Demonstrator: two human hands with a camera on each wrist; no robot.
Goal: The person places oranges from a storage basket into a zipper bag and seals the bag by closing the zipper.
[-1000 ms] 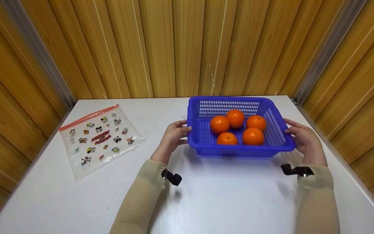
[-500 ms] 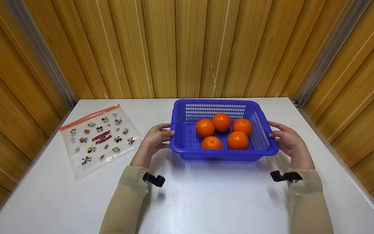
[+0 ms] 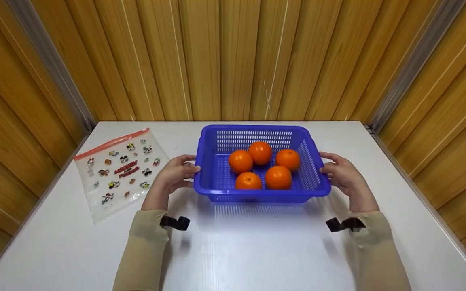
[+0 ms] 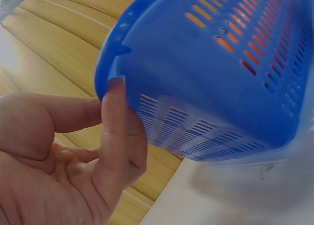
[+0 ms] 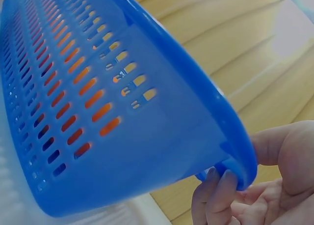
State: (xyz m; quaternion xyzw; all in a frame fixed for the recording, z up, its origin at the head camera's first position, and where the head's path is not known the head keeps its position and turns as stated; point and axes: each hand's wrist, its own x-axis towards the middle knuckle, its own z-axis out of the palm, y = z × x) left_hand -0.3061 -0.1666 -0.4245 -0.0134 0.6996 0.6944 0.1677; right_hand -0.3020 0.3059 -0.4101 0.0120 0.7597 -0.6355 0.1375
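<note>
Head view: my left hand [image 3: 174, 174] and right hand [image 3: 343, 176] clamp the basket [image 3: 261, 192] toward the back edge of the desk [image 3: 257, 250], five oranges [image 3: 278, 178] already inside, letting go not yet done.

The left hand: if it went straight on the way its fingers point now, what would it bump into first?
Likely the blue basket: the left hand grips its rim, so going straight on should press into that side, though the exact angle is unclear.
</note>
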